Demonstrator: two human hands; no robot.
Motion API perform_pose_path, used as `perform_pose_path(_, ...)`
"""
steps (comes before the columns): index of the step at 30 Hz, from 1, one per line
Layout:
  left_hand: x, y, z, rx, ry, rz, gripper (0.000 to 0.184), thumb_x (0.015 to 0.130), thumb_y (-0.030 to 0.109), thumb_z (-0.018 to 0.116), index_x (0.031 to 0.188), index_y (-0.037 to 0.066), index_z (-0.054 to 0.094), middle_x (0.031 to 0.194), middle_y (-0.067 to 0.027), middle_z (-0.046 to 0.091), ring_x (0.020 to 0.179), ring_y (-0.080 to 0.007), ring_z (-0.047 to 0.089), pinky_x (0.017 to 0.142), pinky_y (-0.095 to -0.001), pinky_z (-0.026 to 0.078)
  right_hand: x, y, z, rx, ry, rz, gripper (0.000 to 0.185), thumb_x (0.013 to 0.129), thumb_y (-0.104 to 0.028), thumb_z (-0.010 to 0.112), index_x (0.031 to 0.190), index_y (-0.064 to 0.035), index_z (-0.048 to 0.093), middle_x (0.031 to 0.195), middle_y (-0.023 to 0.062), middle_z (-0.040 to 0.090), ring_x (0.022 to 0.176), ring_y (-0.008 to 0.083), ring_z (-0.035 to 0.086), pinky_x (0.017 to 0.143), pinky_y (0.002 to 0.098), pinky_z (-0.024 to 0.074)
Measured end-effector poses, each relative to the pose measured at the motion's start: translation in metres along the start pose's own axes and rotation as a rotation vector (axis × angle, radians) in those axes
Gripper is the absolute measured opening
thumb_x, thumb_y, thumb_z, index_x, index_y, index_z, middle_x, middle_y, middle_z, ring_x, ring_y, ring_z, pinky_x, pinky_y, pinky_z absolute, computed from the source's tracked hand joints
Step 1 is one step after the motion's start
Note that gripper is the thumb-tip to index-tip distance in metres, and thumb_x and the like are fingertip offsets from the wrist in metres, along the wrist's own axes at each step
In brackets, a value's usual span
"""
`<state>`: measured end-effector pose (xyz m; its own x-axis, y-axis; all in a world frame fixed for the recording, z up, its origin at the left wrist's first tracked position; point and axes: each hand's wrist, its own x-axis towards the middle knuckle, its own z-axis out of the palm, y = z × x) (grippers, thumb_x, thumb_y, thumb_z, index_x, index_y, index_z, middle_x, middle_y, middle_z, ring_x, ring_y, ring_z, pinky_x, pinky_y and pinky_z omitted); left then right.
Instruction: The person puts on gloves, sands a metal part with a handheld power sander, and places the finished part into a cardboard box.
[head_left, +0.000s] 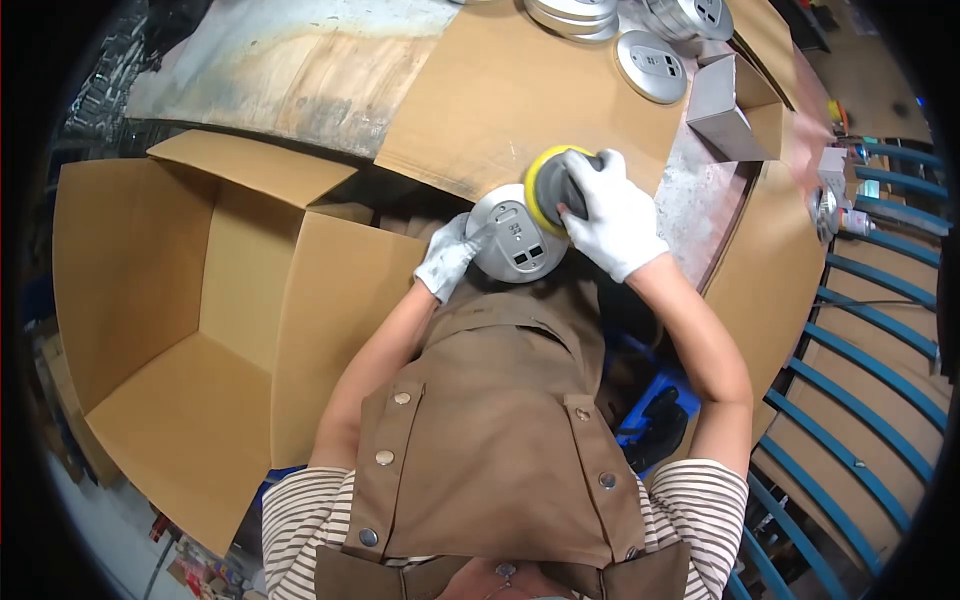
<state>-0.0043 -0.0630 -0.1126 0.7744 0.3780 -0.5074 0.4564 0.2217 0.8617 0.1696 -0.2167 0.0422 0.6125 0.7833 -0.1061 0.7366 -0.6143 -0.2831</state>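
Observation:
My left hand (450, 260), in a grey-smudged white glove, grips the left edge of a round silver socket panel (517, 240). Small slots and two dark square ports show on the panel's face, which is turned up toward me above my lap. In a white glove, my right hand (607, 213) is closed around the dark back of a hand polishing pad (547, 192) with a yellow rim. The pad stands at the panel's upper right edge; whether its working face touches the panel is hidden.
On the cardboard-covered bench lie another round panel (651, 66) and stacked silver discs (572, 14). A small open box (735, 108) stands at the right. To my left is a large open cardboard box (180, 330); blue metal slats (850, 370) run along the right.

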Motion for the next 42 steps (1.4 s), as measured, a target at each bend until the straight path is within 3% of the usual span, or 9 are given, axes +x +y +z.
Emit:
perform_pose_path(3, -0.003, 0.008, 0.002, 0.009, 0.009, -0.03, 0.064, 0.087, 0.047, 0.073, 0.124, -0.003, 0.06, 0.114, -0.0181, 0.069, 0.106, -0.0236, 0.064, 0.094, -0.035, 0.049, 0.02, 0.001, -0.002, 0.003, 0.035, 0.005, 0.054, 0.08, -0.026, 0.068, 0.132, -0.02, 0.051, 0.121, 0.0272, 0.051, 0.093, 0.0456, 0.064, 0.083, 0.0485, 0.054)
perform_pose_path(11, -0.003, 0.033, -0.007, -0.157, -0.183, 0.003, 0.063, 0.078, 0.033, 0.083, 0.124, -0.004, 0.061, 0.116, -0.0154, 0.068, 0.107, -0.0235, 0.063, 0.094, -0.0348, 0.049, 0.001, 0.033, 0.006, 0.089, 0.374, 0.021, 0.074, 0.068, -0.019, 0.082, 0.135, -0.0177, 0.051, 0.12, 0.0195, 0.054, 0.101, 0.0385, 0.064, 0.083, 0.043, 0.056)
perform_pose_path(15, 0.005, 0.038, -0.002, -0.268, -0.353, -0.172, 0.062, 0.077, 0.027, 0.083, 0.125, -0.005, 0.06, 0.116, -0.0145, 0.068, 0.107, -0.022, 0.063, 0.094, -0.0342, 0.049, -0.017, 0.036, 0.008, 0.135, 0.35, 0.034, 0.074, 0.07, -0.019, 0.08, 0.137, -0.0165, 0.049, 0.121, 0.0198, 0.054, 0.101, 0.0392, 0.063, 0.083, 0.0436, 0.0558)
perform_pose_path(18, 0.008, 0.036, 0.0, -0.305, -0.319, -0.205, 0.06, 0.078, 0.027, 0.083, 0.124, -0.005, 0.061, 0.115, -0.0147, 0.068, 0.106, -0.0219, 0.063, 0.093, -0.0343, 0.049, -0.021, 0.025, 0.003, 0.143, 0.248, 0.062, 0.071, 0.072, -0.021, 0.078, 0.137, -0.0161, 0.049, 0.121, 0.0208, 0.054, 0.098, 0.0402, 0.064, 0.082, 0.0442, 0.0557)
perform_pose_path(21, 0.009, 0.042, 0.0, -0.233, -0.295, -0.183, 0.058, 0.08, 0.027, 0.082, 0.123, -0.006, 0.061, 0.116, -0.0149, 0.068, 0.105, -0.0215, 0.064, 0.093, -0.0336, 0.05, -0.02, 0.013, 0.0, 0.116, 0.125, 0.053, 0.067, 0.076, -0.024, 0.074, 0.136, -0.0151, 0.048, 0.122, 0.0247, 0.052, 0.093, 0.0426, 0.065, 0.08, 0.0453, 0.0556)
perform_pose_path(25, 0.014, 0.034, -0.001, -0.121, -0.266, -0.141, 0.057, 0.081, 0.029, 0.081, 0.124, -0.005, 0.061, 0.116, -0.0139, 0.068, 0.105, -0.02, 0.064, 0.092, -0.0326, 0.05, -0.017, -0.005, -0.007, 0.071, 0.008, 0.023, 0.061, 0.077, -0.018, 0.071, 0.134, -0.0143, 0.05, 0.12, 0.0272, 0.051, 0.091, 0.044, 0.065, 0.078, 0.048, 0.0553)
perform_pose_path(32, 0.017, 0.016, 0.0, -0.135, -0.258, -0.023, 0.059, 0.083, 0.034, 0.081, 0.123, -0.003, 0.062, 0.114, -0.012, 0.068, 0.104, -0.018, 0.063, 0.091, -0.0313, 0.05, -0.007, -0.027, -0.008, 0.016, -0.139, -0.069, 0.06, 0.076, -0.014, 0.068, 0.133, -0.0142, 0.05, 0.113, 0.0271, 0.051, 0.084, 0.0459, 0.065, 0.074, 0.0513, 0.0552)
perform_pose_path(35, 0.021, 0.008, -0.003, -0.113, -0.259, -0.019, 0.059, 0.082, 0.033, 0.082, 0.123, -0.003, 0.062, 0.114, -0.0121, 0.068, 0.105, -0.0183, 0.063, 0.092, -0.0314, 0.05, -0.021, -0.016, -0.008, 0.046, -0.166, 0.045, 0.06, 0.077, -0.019, 0.072, 0.132, -0.0165, 0.051, 0.124, 0.0276, 0.05, 0.093, 0.0449, 0.065, 0.08, 0.0475, 0.0549)
perform_pose_path(42, 0.014, 0.024, 0.001, -0.164, -0.217, -0.089, 0.058, 0.079, 0.031, 0.083, 0.122, -0.003, 0.063, 0.114, -0.0133, 0.068, 0.105, -0.0194, 0.063, 0.092, -0.0321, 0.049, -0.063, 0.02, -0.004, 0.068, 0.039, 0.117, 0.073, 0.071, -0.018, 0.077, 0.138, -0.0183, 0.048, 0.122, 0.0228, 0.053, 0.093, 0.0404, 0.066, 0.079, 0.0444, 0.0565)
